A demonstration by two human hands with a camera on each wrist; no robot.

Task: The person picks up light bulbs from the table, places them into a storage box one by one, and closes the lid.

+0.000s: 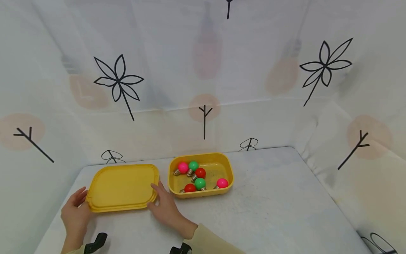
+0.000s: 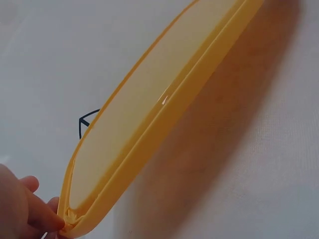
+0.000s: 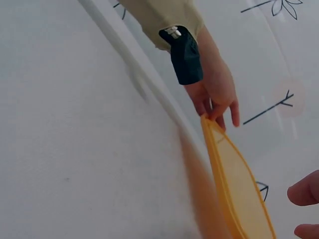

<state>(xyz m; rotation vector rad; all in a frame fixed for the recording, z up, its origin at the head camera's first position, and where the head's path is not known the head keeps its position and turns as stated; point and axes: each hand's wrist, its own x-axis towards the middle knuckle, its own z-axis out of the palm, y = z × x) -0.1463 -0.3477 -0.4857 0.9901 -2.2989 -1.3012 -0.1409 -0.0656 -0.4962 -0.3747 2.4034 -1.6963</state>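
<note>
A yellow rectangular lid [image 1: 123, 187] with rounded corners is held above the table, its shadow falling beneath it in the left wrist view. My left hand [image 1: 75, 213] pinches its near left corner; the left wrist view has those fingers [image 2: 42, 214] at the rim. On the opposite side my right hand [image 1: 166, 207] holds the near right corner, index finger over the top and thumb at the near edge. Beside that hand stands a yellow plastic box [image 1: 229, 176] without a cover, holding several small pink, green and red light bulbs [image 1: 200, 173].
Under everything lies a white table [image 1: 269, 211], its back edge close to a white cloth backdrop [image 1: 177, 130] with leaf and twig drawings. Similar cloth hangs at the left and right sides.
</note>
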